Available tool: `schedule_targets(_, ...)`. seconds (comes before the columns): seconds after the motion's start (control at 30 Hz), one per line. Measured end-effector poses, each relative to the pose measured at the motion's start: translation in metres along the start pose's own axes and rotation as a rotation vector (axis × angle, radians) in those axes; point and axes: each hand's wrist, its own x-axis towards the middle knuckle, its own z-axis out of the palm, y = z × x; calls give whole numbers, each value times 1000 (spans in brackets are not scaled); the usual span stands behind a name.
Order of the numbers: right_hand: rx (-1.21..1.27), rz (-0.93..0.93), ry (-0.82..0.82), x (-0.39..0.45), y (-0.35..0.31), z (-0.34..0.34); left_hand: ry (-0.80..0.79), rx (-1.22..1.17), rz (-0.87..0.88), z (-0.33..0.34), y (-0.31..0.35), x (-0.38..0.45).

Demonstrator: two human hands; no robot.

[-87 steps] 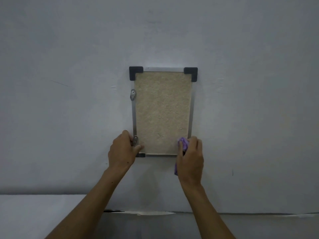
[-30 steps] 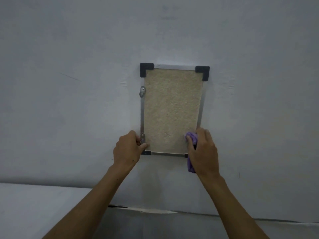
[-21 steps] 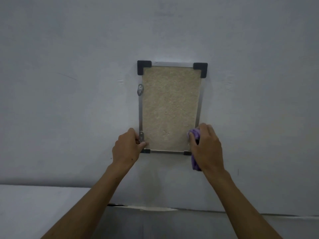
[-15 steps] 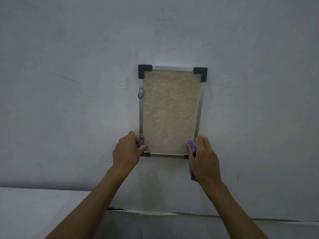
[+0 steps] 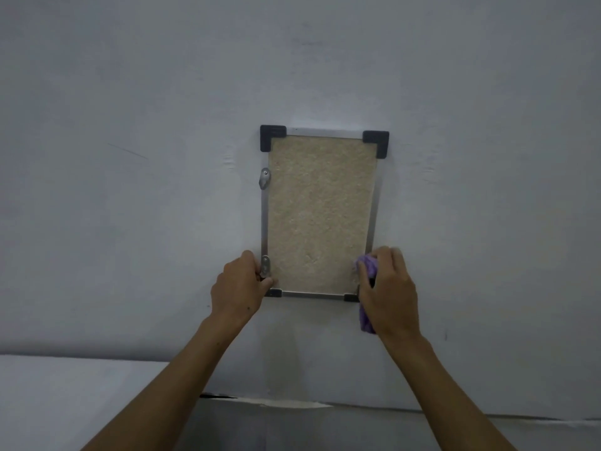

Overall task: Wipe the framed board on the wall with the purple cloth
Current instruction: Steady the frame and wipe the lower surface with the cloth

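Purple cloth (image 5: 367,266) in right hand (image 5: 388,289), board (image 5: 320,216) btm-right corner

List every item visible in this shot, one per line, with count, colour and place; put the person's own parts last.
Framed board with beige fibrous panel and silver metal rim: one, beige and silver, hung on the wall at centre.
Black plastic corner caps: four, black; the lower right one is partly hidden by the hand.
Silver metal mounting tabs: two, silver, on the frame's left rim, upper and lower.
Purple cloth: one, purple, at the board's lower right corner, its tail hanging below the hand.
Wall: one, pale grey-white, behind everything.
Ledge: one, pale, along the bottom.
Left hand: one, grips the frame's lower left edge.
Right hand: one, holds the cloth against the board.
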Motion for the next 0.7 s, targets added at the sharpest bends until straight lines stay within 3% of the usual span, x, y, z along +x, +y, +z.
schedule_targets(0.1,-16,-47,53,14,-1,-4,-3,0,-2,0,0,-1)
schedule_targets(0.3,-60,-83,-136,-18,10,-2,5,-7,-4,1,0,0)
schedule_targets(0.5,-14,-78,-1,10,3,-8,-23,7,10,2,-3,-4)
schedule_targets(0.7,-105,-116,-197,-16,9,-7,-15,-15,4,5,-4,-5)
